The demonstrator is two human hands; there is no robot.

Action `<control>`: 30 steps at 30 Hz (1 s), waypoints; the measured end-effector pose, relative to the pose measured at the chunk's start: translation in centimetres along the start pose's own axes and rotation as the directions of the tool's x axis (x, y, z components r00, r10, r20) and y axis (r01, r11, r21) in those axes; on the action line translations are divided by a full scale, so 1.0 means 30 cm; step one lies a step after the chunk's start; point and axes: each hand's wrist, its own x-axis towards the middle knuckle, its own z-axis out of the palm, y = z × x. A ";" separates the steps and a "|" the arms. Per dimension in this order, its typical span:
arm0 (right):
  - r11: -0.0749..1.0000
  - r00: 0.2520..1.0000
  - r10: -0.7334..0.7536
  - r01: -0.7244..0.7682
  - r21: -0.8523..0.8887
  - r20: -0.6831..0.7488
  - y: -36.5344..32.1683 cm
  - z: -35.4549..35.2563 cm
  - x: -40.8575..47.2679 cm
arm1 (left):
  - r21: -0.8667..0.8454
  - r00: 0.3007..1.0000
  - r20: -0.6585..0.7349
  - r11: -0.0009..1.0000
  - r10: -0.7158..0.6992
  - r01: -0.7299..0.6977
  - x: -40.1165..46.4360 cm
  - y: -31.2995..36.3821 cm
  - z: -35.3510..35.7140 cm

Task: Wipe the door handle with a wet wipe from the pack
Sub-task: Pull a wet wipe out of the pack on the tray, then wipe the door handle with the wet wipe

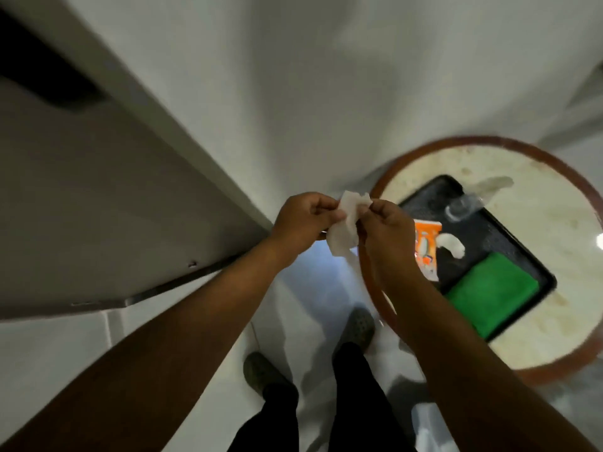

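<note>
A white wet wipe hangs crumpled between both my hands in the middle of the view. My left hand pinches its left edge and my right hand pinches its right edge. The orange wipe pack lies on a black tray just right of my right hand, with a white wipe sticking out beside it. A dark door handle shows blurred at the upper left on the grey door.
The tray sits on a round marble table with a brown rim at the right. A green cloth and a clear glass are on the tray. A white wall is ahead. My feet stand on the pale tiled floor below.
</note>
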 end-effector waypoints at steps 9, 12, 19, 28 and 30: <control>0.977 0.935 -0.194 0.156 0.147 0.298 -0.303 0.570 -0.352 | -0.272 0.857 -0.499 0.917 0.124 -0.291 -0.469 0.093 -0.716; 0.968 0.899 -0.240 0.194 0.158 0.365 -0.381 0.770 -0.491 | -0.342 0.793 -0.593 0.847 0.140 -0.406 -0.637 0.093 -0.916; 0.919 0.790 -0.394 0.346 0.189 0.470 -0.494 1.085 -0.759 | -0.392 0.754 -0.618 0.745 0.222 -0.540 -0.838 0.120 -1.152; 0.721 0.678 -0.674 0.690 0.063 0.294 -0.573 1.103 -0.777 | -0.103 0.590 -0.765 0.854 0.260 -0.510 -0.840 0.192 -1.230; 0.720 0.688 -0.680 0.691 0.057 0.254 -0.592 1.089 -0.748 | -0.097 0.554 -0.796 0.851 0.245 -0.516 -0.816 0.223 -1.216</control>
